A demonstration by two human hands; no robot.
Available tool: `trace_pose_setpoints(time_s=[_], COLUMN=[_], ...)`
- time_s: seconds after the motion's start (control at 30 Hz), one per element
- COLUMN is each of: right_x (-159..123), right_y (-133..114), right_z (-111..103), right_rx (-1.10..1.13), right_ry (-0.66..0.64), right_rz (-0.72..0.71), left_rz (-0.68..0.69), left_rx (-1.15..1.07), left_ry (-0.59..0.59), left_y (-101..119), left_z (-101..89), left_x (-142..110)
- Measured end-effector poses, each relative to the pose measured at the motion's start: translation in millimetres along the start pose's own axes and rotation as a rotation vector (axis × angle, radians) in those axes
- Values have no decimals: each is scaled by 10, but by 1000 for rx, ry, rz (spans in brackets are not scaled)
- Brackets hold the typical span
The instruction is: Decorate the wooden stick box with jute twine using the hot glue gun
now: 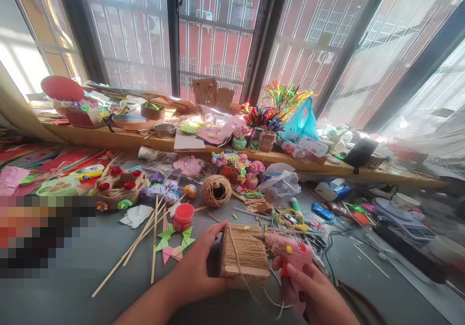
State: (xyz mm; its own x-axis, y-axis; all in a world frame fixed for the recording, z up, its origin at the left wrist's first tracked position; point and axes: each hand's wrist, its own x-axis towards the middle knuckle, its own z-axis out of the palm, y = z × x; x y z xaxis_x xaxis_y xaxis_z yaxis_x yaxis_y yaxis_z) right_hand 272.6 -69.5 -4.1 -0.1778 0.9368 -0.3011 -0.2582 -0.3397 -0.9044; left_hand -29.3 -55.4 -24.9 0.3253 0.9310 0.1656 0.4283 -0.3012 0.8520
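My left hand (198,262) grips the left side of a small box wrapped in jute twine (246,247), with a flat wooden strip along its lower edge. A loose length of twine hangs across the box front and trails toward the table. In my right hand (312,284) is a pink hot glue gun (290,252) with an orange trigger. Its nozzle points left, close to the box's upper right edge; whether it touches I cannot tell. Beyond the box sits a ball of twine (209,196), a strand running from it toward the box.
Left of the box are a red tub (183,217), a folded paper ring (167,240) and long wooden sticks (154,247). A rose-decorated basket (118,192) stands behind them. Scissors, wood scraps and a cable lie at right. The crowded window ledge (218,150) runs behind.
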Motion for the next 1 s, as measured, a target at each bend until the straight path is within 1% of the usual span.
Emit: trace_pose_setpoints(time_s=[0.07, 0.13, 0.27, 0.37, 0.43, 0.53, 0.7, 0.83, 0.87, 0.93, 1.0], right_x=[-23, -28, 8, 47, 67, 75, 66, 63, 57, 37, 12], right_y=[166, 264, 286, 258, 256, 277, 299, 257, 241, 210, 187], right_z=[29, 56, 55, -4, -46, -61, 5, 26, 32, 53, 82], right_rx=[58, 84, 142, 154, 143, 164, 233, 228, 228, 222, 216], right_ry=[20, 31, 101, 123, 110, 101, 127, 105, 103, 124, 161], right_rz=[-19, -44, -102, -83, -67, -54, -91, -52, -48, -45, -42], left_rz=[42, 129, 347, 440, 461, 488, 454, 459, 461, 466, 473], left_rx=[68, 162, 419, 566, 599, 577, 510, 461, 453, 449, 466], left_ry=[6, 46, 125, 157, 171, 196, 169, 272, 281, 261, 213], left_y=[-18, -19, 52, 131, 163, 159, 84, 65, 75, 104, 125], left_z=[-1, -12, -61, -94, -106, -112, -98, -90, -94, -103, -108], left_x=[-34, -80, -132, -104, -75, -51, -69, -88, -85, -72, -61])
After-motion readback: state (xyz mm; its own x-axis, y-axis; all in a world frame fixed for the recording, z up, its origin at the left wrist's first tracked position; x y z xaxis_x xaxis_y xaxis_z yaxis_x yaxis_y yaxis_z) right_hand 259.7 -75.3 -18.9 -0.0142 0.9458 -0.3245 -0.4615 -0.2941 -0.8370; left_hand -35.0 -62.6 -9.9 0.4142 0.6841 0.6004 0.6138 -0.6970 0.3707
